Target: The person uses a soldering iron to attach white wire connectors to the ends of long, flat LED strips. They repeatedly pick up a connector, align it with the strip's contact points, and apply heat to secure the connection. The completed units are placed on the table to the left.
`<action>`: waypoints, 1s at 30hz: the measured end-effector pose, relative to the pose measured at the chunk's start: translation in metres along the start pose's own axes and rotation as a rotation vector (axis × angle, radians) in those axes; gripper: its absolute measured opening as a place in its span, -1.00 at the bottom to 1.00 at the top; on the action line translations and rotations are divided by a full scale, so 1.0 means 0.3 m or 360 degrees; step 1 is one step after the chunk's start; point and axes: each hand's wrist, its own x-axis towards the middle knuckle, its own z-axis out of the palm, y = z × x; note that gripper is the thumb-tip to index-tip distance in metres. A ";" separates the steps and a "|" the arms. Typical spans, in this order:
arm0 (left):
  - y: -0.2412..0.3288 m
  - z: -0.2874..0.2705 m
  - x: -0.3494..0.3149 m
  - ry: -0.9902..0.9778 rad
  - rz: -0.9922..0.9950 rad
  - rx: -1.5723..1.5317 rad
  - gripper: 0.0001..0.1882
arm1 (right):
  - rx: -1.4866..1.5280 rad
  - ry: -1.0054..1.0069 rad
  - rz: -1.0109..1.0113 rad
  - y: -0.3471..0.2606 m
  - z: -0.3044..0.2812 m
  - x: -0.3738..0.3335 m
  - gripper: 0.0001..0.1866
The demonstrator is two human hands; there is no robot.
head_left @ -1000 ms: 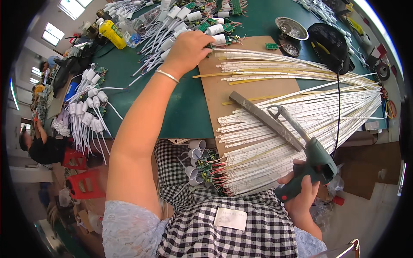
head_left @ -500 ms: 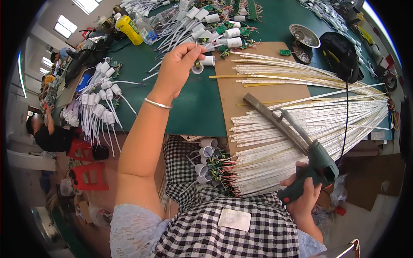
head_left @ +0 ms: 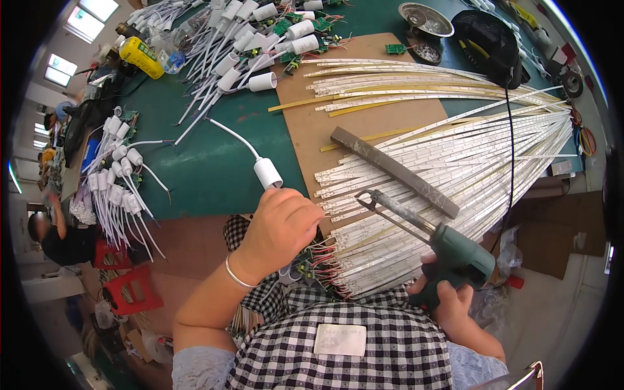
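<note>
My left hand (head_left: pixel 283 224) is closed at the open end of a white plastic cap (head_left: pixel 268 173). A white cable trails from the cap's far end over the green table; what the fingertips pinch is hidden. My right hand (head_left: pixel 448 299) grips the handle of a dark green soldering gun (head_left: pixel 461 253). The gun's metal tip (head_left: pixel 366 199) points left, above a fan of white LED strips (head_left: pixel 390 227). A brown-grey bar (head_left: pixel 393 170) lies across the strips. Green circuit boards with red and white wires (head_left: pixel 318 263) sit at the strips' near left ends.
A pile of corded white caps (head_left: pixel 244 42) covers the far table; another bunch (head_left: pixel 120 172) hangs over the left edge. Yellow bottle (head_left: pixel 141 57), metal dish (head_left: pixel 426 19) and black mesh-like item (head_left: pixel 491 49) stand behind. A black cord (head_left: pixel 511 149) crosses the strips. Someone sits far left.
My left hand has come back toward my body, drawing a corded white cap out of the pile. The soldering gun's tip has moved off the bar toward me. The view has shifted.
</note>
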 end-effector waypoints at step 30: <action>0.030 0.054 -0.054 0.0154 0.0047 0.0259 -0.74 | -0.1259 -0.0409 -0.0530 -0.036 0.012 0.034 -0.66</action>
